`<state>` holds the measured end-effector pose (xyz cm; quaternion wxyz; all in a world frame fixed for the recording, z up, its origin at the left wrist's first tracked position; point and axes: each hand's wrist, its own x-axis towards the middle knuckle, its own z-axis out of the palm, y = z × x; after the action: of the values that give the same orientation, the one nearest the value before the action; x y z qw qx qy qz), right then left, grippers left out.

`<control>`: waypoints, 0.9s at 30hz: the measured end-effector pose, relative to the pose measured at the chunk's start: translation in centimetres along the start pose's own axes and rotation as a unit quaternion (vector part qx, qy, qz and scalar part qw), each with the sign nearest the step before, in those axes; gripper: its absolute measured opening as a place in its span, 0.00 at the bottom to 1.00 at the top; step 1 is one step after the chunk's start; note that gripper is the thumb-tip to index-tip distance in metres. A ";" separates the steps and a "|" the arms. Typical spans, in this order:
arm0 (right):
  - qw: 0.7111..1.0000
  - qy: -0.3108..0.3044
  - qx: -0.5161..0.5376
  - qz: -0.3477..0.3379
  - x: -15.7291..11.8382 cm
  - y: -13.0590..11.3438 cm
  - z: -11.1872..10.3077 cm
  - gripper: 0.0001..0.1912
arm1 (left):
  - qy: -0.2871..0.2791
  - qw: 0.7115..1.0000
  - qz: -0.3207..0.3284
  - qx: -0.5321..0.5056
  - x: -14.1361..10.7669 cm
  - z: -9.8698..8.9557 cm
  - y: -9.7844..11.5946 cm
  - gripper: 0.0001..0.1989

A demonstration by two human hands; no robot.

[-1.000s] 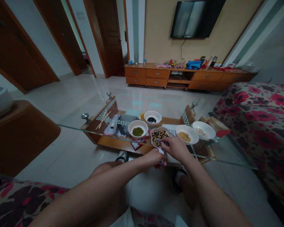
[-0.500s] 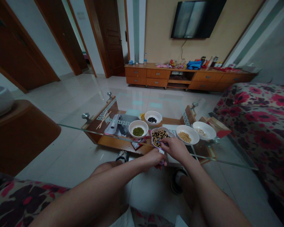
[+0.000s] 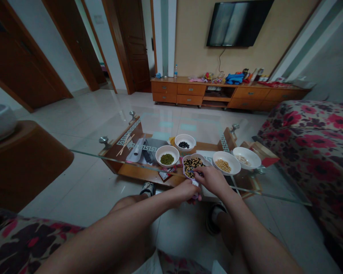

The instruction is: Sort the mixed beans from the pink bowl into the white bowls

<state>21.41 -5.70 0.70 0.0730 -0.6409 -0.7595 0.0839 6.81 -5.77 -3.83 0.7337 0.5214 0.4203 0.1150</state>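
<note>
A scalloped white bowl (image 3: 205, 160) of mixed black and yellow beans (image 3: 193, 163) sits at the front edge of the glass table. Over its near side, the fingers of my right hand (image 3: 213, 179) pinch a thin bluish-purple tool (image 3: 191, 171), whose tip is among the beans. Just below the bowl's rim, my left hand (image 3: 185, 190) is closed around a small white-and-lilac object (image 3: 194, 184), mostly covered by the fingers. To the left stands a white bowl of green beans (image 3: 167, 159), and behind it one of black beans (image 3: 184, 144). A bowl of yellow beans (image 3: 223, 165) is at right.
Another white bowl (image 3: 247, 157) with pale contents stands at far right on the glass table (image 3: 97, 129). Wooden chopsticks (image 3: 125, 144) lie at left. Beneath the glass are a wooden shelf (image 3: 137, 173) and a red packet (image 3: 165, 176). A flowered sofa (image 3: 311, 140) flanks the right side.
The bluish-purple tool in my right hand has shifted slightly within the beans. My left hand and the bowls stay in place.
</note>
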 end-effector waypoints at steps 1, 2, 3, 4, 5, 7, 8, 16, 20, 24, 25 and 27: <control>1.000 0.000 -0.001 0.000 0.0 0.0 0.0 0.15 | 0.000 1.000 -0.001 -0.003 0.0 0.0 0.0 0.04; 1.000 -0.001 -0.002 0.002 0.0 0.0 0.0 0.15 | -0.001 1.000 -0.002 -0.005 0.0 0.0 0.0 0.04; 1.000 -0.003 -0.003 0.003 0.0 0.0 -0.1 0.15 | -0.001 1.000 -0.001 -0.005 0.0 0.0 0.1 0.04; 1.000 -0.005 -0.004 0.003 0.0 0.0 -0.1 0.15 | 0.000 1.000 0.000 -0.002 -0.1 0.0 0.2 0.04; 1.000 -0.006 -0.005 0.003 -0.1 0.0 -0.1 0.15 | 0.002 1.000 -0.001 0.001 -0.2 0.1 0.3 0.05; 1.000 -0.006 -0.007 0.003 -0.1 0.0 -0.1 0.15 | 0.004 1.000 -0.001 0.010 -0.4 0.3 0.7 0.05; 1.000 -0.005 -0.008 0.001 -0.1 0.0 0.0 0.15 | 0.005 1.000 -0.004 0.012 -0.6 0.3 0.8 0.05; 1.000 -0.008 -0.003 -0.001 0.0 0.1 0.0 0.15 | 0.008 1.000 0.000 0.016 -0.9 0.3 1.1 0.06; 1.000 -0.011 0.005 0.000 0.0 0.2 -0.1 0.16 | 0.003 1.000 0.000 0.016 -0.7 0.3 1.0 0.06; 1.000 -0.016 0.002 0.003 0.0 0.3 -0.1 0.15 | 0.004 1.000 0.005 0.005 -0.4 0.2 0.5 0.04; 1.000 -0.018 0.002 0.003 0.1 0.3 0.0 0.15 | 0.003 1.000 0.007 0.003 -0.3 0.2 0.4 0.04; 1.000 -0.019 0.001 0.003 0.1 0.2 0.1 0.15 | 0.001 1.000 0.006 0.004 -0.2 0.2 0.3 0.04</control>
<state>21.62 -5.57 0.57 0.0587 -0.6417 -0.7585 0.0972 6.90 -5.90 -3.39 0.7304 0.5268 0.4185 0.1180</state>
